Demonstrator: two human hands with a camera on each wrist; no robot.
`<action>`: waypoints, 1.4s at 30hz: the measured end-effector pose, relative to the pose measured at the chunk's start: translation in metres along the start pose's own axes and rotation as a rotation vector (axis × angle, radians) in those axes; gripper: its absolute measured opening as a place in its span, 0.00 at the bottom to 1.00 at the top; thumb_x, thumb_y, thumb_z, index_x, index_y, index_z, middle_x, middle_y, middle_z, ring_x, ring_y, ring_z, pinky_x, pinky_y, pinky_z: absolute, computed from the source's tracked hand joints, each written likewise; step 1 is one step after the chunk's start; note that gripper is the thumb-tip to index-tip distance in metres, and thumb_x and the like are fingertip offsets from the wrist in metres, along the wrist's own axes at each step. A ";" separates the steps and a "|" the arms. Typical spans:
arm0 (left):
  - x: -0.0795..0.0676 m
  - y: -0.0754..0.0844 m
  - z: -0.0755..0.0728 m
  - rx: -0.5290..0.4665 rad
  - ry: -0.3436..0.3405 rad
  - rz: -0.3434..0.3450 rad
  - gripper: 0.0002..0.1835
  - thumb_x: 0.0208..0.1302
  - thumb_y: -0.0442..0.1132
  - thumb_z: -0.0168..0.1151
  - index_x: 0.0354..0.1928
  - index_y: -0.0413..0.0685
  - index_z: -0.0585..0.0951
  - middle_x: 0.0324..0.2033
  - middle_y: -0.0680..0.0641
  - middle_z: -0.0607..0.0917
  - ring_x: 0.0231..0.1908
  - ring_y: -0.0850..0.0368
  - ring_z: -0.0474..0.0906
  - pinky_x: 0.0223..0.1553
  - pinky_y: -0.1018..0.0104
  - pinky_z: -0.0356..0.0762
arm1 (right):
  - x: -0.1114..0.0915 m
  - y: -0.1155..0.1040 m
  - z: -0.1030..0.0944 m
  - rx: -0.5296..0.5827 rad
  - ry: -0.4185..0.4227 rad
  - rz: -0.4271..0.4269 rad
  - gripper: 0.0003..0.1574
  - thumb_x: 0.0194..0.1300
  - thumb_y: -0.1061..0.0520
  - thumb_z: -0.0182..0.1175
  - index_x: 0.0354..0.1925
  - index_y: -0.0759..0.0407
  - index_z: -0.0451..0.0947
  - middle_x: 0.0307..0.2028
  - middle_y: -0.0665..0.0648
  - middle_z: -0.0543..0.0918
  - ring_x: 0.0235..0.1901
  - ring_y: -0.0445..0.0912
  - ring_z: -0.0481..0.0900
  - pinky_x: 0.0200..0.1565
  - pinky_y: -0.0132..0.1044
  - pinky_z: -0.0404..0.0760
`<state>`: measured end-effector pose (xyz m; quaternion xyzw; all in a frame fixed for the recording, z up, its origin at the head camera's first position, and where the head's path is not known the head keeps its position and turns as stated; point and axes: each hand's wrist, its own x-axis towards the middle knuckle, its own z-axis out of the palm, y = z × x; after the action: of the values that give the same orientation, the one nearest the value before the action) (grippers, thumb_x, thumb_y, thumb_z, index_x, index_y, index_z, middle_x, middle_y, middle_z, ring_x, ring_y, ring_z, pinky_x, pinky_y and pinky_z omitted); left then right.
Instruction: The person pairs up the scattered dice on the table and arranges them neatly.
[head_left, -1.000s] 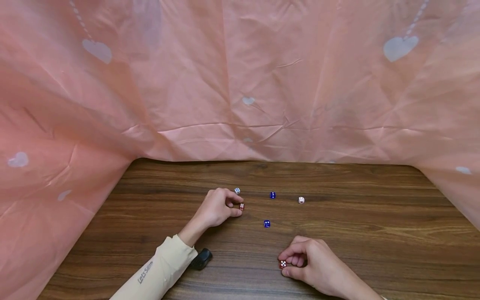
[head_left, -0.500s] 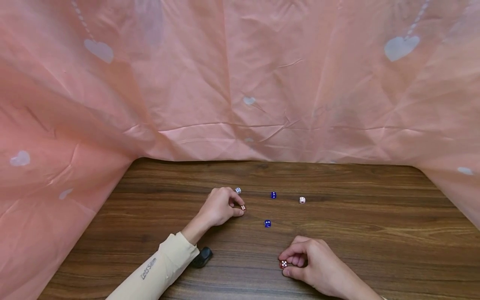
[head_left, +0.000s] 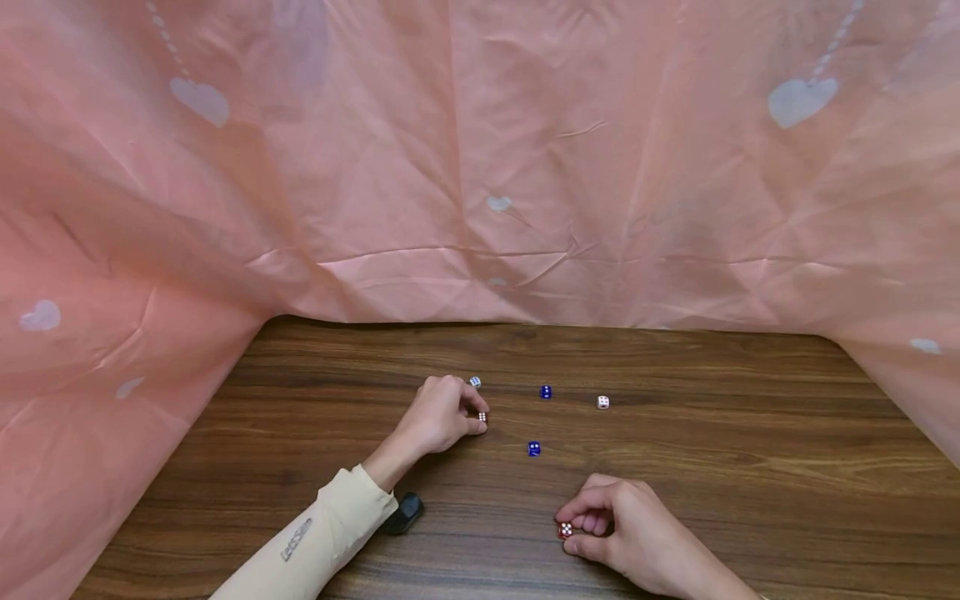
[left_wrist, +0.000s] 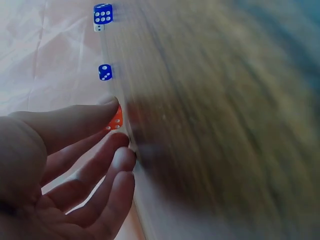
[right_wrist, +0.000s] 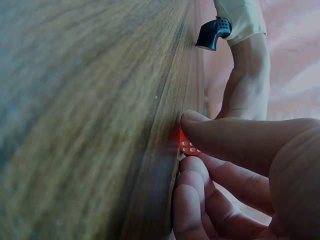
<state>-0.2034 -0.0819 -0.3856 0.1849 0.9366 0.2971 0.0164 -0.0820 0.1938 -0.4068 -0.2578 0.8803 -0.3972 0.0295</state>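
Between its thumb and forefinger my left hand (head_left: 438, 414) pinches a red die (left_wrist: 117, 120) at the table's left-middle. My right hand (head_left: 633, 529) pinches another red die (head_left: 566, 530) close to the front, the face with five white pips turned up. Just beyond the left fingers lies a white die with blue pips (head_left: 475, 382), partly hidden by the hand. Two blue dice stand to the right of the left hand: a nearer one (head_left: 534, 448) and a farther one (head_left: 546, 392). A second white die (head_left: 603, 402) sits right of them.
Dark wood-grain table (head_left: 720, 450) lies under everything. A black wrist-worn device (head_left: 406, 513) juts out under the left sleeve (head_left: 330, 517). Pink cloth with pale hearts (head_left: 480, 167) hangs along the back and both sides.
The red die in my left hand has turned and shifted slightly between the fingers. My right hand and its die look unchanged, and the loose dice stay in place.
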 end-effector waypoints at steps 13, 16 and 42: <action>-0.021 0.003 0.001 -0.127 -0.086 0.025 0.06 0.53 0.35 0.83 0.32 0.50 0.93 0.23 0.59 0.89 0.27 0.71 0.79 0.34 0.73 0.78 | -0.001 0.004 -0.001 0.001 0.012 -0.013 0.09 0.59 0.54 0.80 0.39 0.46 0.91 0.32 0.36 0.83 0.31 0.26 0.76 0.33 0.27 0.80; -0.025 0.007 0.003 -0.154 -0.109 0.033 0.07 0.52 0.34 0.83 0.31 0.50 0.92 0.22 0.59 0.88 0.27 0.71 0.80 0.33 0.73 0.78 | -0.001 0.005 -0.001 -0.004 0.021 -0.030 0.09 0.59 0.55 0.80 0.39 0.47 0.91 0.32 0.36 0.83 0.31 0.26 0.76 0.33 0.27 0.80; -0.049 0.059 0.033 -0.133 -0.257 0.137 0.09 0.49 0.38 0.87 0.30 0.54 0.92 0.20 0.63 0.86 0.23 0.79 0.76 0.33 0.81 0.76 | 0.001 0.004 -0.001 -0.020 0.014 -0.026 0.09 0.58 0.55 0.80 0.39 0.49 0.91 0.31 0.38 0.82 0.31 0.26 0.76 0.32 0.27 0.79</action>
<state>-0.1335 -0.0369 -0.3832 0.2836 0.8902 0.3326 0.1282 -0.0850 0.1962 -0.4093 -0.2666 0.8809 -0.3907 0.0154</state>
